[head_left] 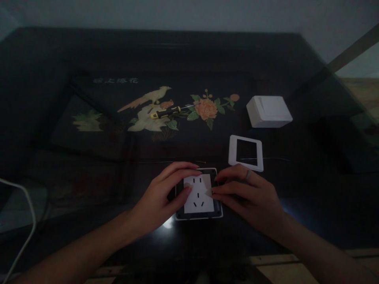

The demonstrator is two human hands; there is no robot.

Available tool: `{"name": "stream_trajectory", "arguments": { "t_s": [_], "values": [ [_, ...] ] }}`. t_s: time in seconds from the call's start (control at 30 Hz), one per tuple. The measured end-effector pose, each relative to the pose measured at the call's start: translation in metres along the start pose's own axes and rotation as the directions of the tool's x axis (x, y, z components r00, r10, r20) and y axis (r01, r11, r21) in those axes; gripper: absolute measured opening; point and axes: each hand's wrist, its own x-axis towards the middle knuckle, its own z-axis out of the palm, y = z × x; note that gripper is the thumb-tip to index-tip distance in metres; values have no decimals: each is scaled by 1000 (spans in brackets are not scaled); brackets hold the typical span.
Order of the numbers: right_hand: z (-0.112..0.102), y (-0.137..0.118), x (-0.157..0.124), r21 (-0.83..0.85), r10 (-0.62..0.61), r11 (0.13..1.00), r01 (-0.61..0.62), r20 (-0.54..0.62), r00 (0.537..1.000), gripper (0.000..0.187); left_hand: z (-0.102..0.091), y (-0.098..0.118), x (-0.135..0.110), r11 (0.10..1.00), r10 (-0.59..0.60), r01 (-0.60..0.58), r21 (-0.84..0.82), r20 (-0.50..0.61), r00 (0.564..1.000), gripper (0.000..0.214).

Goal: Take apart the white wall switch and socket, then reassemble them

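A wall socket (199, 195) with a white slotted face and dark surround lies on the dark table (89, 177) near the front edge. My left hand (161, 199) grips its left side, fingers curled over the top edge and thumb on the white face. From the right, my right hand (248, 195), a ring on one finger, pinches the socket's right edge with fingers pressed together. A white square frame (245, 153) lies flat just behind my right hand. Further back stands a white box-shaped switch unit (269, 111). A yellow-and-black screwdriver (166, 112) lies at the middle back.
The tabletop is glossy black with an inlaid bird-and-flower picture (177, 110). A white cable (25, 221) curves along the near left edge. A pale wall rises behind the table, and a light wooden floor shows at the right.
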Motion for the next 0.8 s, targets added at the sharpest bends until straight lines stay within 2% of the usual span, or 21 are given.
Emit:
{"name": "stream_trajectory", "arguments": {
  "t_s": [0.27,0.47,0.8],
  "values": [
    [1,0,0,-39,-55,998,54,-31,998,14,-1,1,1,1000,-8,8,-8,7,1000,30],
    [3,1,-1,-159,-167,974,161,-27,986,5,-1,0,0,1000,-1,1,-4,8,1000,31],
    [-1,4,-2,-134,-189,973,189,11,982,9,-1,-1,0,1000,16,-16,10,8,1000,31]
  ]
}}
